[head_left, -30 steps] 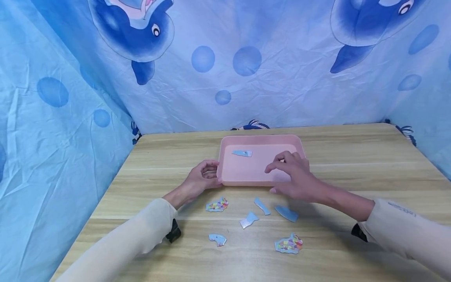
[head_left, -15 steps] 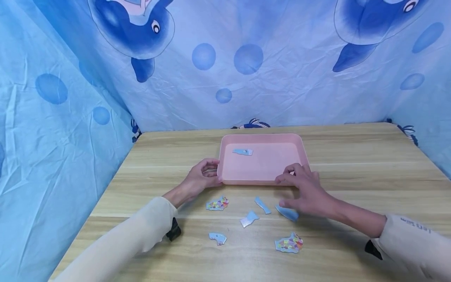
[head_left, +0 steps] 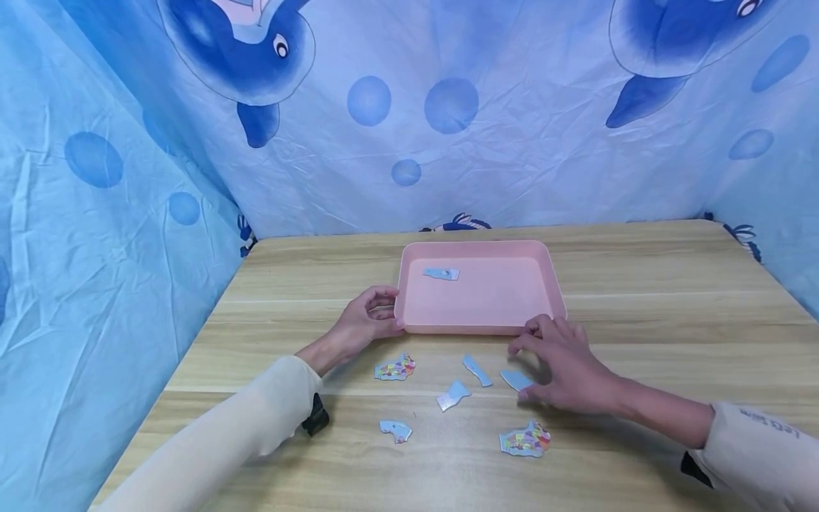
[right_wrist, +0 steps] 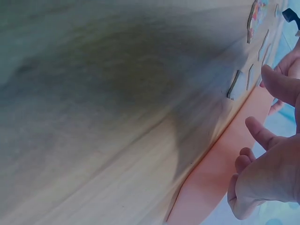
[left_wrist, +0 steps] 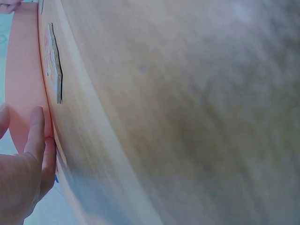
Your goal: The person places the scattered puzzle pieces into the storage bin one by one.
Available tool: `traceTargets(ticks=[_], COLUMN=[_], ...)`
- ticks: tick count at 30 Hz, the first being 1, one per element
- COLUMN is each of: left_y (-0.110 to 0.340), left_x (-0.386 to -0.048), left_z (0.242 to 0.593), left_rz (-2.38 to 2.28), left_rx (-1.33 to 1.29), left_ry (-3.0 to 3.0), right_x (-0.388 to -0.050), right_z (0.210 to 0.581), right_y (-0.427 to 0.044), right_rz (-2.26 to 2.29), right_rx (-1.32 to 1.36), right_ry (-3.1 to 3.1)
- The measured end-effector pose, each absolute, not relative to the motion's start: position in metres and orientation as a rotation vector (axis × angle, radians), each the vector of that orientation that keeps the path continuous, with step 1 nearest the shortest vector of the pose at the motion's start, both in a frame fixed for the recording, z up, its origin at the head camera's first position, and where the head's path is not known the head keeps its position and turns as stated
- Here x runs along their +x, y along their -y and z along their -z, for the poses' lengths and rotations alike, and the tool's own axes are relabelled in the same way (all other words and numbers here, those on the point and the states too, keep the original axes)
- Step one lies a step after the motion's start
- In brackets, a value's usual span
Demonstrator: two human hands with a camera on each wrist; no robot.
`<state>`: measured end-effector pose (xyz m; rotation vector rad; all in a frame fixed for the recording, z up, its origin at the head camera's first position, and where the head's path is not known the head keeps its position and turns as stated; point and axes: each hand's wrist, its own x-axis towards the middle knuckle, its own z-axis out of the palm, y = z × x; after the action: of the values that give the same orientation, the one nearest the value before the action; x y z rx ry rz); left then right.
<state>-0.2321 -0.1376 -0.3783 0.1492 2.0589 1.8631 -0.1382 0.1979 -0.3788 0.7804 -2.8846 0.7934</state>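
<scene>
My left hand (head_left: 365, 316) rests against the left wall of a shallow pink tray (head_left: 493, 295), its fingers lightly bent. In the left wrist view the straight fingers of the left hand (left_wrist: 28, 173) lie along the tray's side. Over a blue puzzle piece (head_left: 514, 380) in front of the tray hovers my right hand (head_left: 566, 366), thumb and fingers apart and nothing between them. The right wrist view has this right hand (right_wrist: 274, 161) above the table near the same blue piece (right_wrist: 236, 86). A narrow light-blue puzzle piece (head_left: 441, 274) lies inside the tray.
On the wooden table (head_left: 307, 284) lie more pieces: a blue strip (head_left: 476, 371), a pale piece (head_left: 454, 396), a curved piece (head_left: 396, 431) and two multicoloured ones, one left (head_left: 395, 368), one right (head_left: 525, 439). Behind hangs a blue dolphin-print curtain (head_left: 409, 128).
My right hand has moved from over the tray towards me and to the right, down to the blue piece. The left hand stays at the tray's left side.
</scene>
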Motion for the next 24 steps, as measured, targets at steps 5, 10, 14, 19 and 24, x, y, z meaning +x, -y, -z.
traceTargets(ticks=[5, 10, 14, 19, 24], left_y=[0.138, 0.138, 0.138, 0.137, 0.137], left_x=[-0.232, -0.232, -0.232, -0.232, -0.232], left_z=[0.379, 0.378, 0.378, 0.377, 0.378], left_rz=[-1.861, -1.863, -1.859, -1.864, -1.867], left_rx=[0.148, 0.151, 0.156, 0.149, 0.135], left_ry=[-2.054, -2.055, -2.06, -2.057, -2.053], right_x=[-0.134, -0.131, -0.129, -0.128, -0.127], right_z=[0.383, 0.386, 0.388, 0.391, 0.393], right_y=[-0.2, -0.2, -0.2, -0.2, -0.2], right_rz=[-0.78, -0.778, -0.775, -0.781, -0.794], right_rx=[0.764, 0.76, 0.768, 0.776, 0.772], right_ry=[2.908, 2.929, 2.921, 2.885, 2.858])
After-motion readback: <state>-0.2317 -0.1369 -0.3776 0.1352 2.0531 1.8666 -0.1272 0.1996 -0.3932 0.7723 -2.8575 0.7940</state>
